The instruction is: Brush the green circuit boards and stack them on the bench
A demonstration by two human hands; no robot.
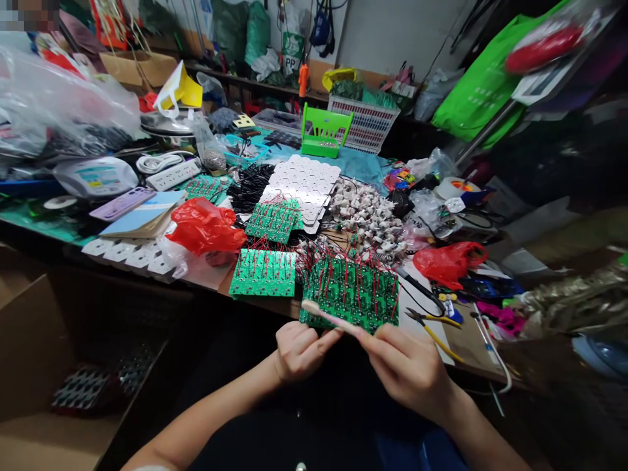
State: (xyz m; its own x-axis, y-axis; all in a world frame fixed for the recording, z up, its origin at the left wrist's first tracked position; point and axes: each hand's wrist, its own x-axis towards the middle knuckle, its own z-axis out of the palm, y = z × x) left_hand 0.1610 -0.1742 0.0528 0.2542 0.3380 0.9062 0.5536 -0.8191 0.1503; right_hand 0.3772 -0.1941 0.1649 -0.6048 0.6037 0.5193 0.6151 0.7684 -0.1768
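Observation:
My right hand [412, 366] is closed around the handle of a slim, pale brush [338, 322] shaped like a toothbrush. Its rounded head lies over the near left corner of a green circuit board panel [358, 288] with red and black wires; any bristles are hidden. Fingers curled, my left hand [300, 352] grips that panel's near edge, though the exact contact is partly hidden. To the left sits another wired panel [262, 273], and behind it a stack of similar green panels [275, 220].
White perforated sheets [304, 186] and a heap of small white parts [367, 219] lie behind the boards. Yellow-handled pliers [436, 319] rest at right. Red plastic bags [206, 226] flank the work. An open cardboard box [29, 333] stands below the table's left edge.

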